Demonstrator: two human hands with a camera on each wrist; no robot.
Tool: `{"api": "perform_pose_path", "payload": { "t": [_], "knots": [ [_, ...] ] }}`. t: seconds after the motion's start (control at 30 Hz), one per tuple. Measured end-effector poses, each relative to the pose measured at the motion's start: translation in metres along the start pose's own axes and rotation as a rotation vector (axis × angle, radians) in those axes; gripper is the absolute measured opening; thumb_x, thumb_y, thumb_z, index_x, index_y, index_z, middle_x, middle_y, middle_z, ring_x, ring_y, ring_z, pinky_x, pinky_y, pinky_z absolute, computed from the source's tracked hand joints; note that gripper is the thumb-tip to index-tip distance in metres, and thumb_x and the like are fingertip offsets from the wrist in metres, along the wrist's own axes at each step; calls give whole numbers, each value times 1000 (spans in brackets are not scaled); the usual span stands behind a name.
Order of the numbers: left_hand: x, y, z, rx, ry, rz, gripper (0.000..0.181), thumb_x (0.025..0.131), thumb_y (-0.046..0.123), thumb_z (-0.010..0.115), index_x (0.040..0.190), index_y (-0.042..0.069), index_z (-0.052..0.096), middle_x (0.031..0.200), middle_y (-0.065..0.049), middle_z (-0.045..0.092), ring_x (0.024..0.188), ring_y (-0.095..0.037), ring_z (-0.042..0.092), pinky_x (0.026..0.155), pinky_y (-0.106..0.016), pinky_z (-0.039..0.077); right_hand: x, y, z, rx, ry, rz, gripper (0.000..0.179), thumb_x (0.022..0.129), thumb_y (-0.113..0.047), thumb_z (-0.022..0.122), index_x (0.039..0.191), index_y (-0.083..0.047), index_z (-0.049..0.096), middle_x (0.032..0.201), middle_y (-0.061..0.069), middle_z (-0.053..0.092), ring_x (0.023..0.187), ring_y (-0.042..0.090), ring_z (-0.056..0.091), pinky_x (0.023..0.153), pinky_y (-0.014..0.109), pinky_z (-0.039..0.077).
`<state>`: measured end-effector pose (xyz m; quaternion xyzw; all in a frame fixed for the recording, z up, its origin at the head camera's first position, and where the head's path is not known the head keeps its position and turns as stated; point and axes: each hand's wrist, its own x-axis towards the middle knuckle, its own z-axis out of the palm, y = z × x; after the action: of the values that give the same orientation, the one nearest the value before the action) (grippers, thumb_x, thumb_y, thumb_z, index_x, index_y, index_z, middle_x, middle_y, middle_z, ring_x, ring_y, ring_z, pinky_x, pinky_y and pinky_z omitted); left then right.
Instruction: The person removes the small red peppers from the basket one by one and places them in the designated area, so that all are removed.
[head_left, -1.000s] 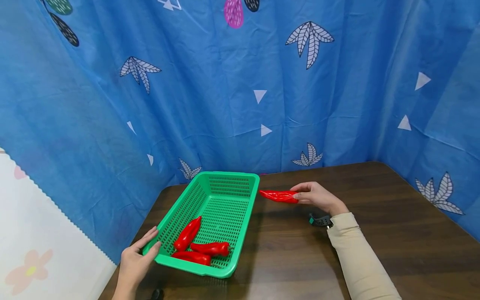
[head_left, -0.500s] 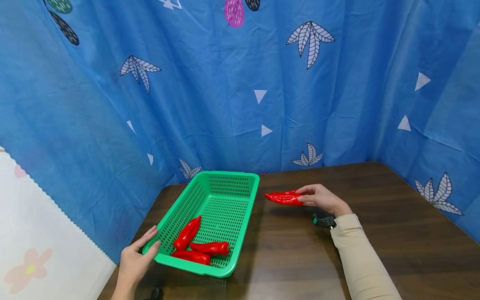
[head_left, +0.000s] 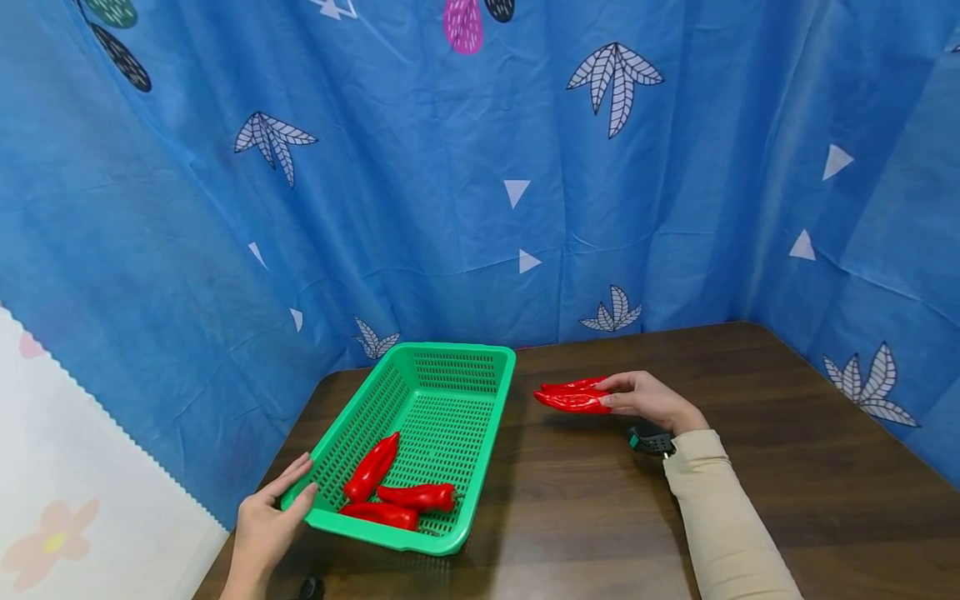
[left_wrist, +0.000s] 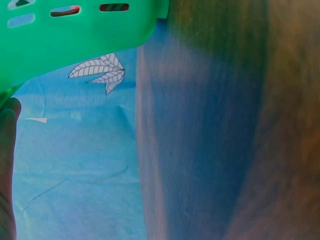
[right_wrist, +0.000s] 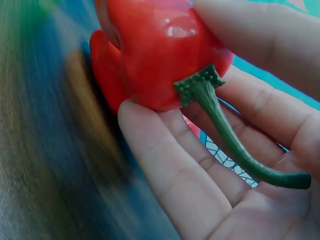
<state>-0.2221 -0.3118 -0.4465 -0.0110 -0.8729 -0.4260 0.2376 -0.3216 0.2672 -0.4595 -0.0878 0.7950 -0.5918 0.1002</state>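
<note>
My right hand [head_left: 647, 398] pinches a red pepper [head_left: 576, 404] above the right half of the table, its tip pointing left. In the right wrist view, the thumb and fingers are around the pepper's [right_wrist: 155, 65] stem end, and its green stem [right_wrist: 220, 125] crosses the palm. A second red pepper [right_wrist: 104, 70] shows right behind the first. My left hand [head_left: 264, 527] grips the near left corner of a green slotted basket [head_left: 442, 425], thumb and fingers on either side of the corner. Three red peppers lie in the basket's near end, one of them [head_left: 372, 467] slanting away.
The brown wooden table [head_left: 577, 508] runs under everything, with rounded back corners. A blue patterned curtain [head_left: 420, 208] hangs behind it and along both sides. A white flowered cloth [head_left: 90, 467] covers the lower left. A dark strap [head_left: 651, 442] is at my right wrist.
My right hand has shifted slightly right and down with the pepper, away from the basket. The second pepper now shows behind the first. My left hand and the basket stay put.
</note>
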Motion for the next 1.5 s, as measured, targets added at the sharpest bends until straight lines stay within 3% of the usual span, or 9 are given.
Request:
{"api": "perform_pose_path", "payload": {
  "t": [0.5,0.73,1.2,1.5],
  "knots": [
    [1,-1,1,12,15,7,36,88,9,77,123,5,72,125,21,61,98,30,50,78,-1,48,0,6,-1,-33,21,35,55,92,-19,73,136,10,56,145,35,40,104,21,64,92,34,59],
    [0,0,1,-5,18,4,35,87,6,76,122,3,72,121,28,59,97,29,51,78,-1,48,0,7,-3,-41,29,57,54,93,-18,73,136,9,56,145,33,42,106,22,62,92,33,59],
    [0,0,1,6,5,-9,36,89,9,76,124,5,72,130,14,62,98,30,49,77,0,48,-1,10,-1,-71,39,64,51,94,-14,71,136,11,55,143,33,43,105,23,61,93,36,59],
    [0,-1,1,-5,-1,-2,37,89,9,75,125,4,71,126,24,59,99,30,49,78,-1,48,-2,10,-1,-97,51,82,51,93,-15,71,135,10,56,142,33,43,108,26,60,92,36,59]
  ]
}}
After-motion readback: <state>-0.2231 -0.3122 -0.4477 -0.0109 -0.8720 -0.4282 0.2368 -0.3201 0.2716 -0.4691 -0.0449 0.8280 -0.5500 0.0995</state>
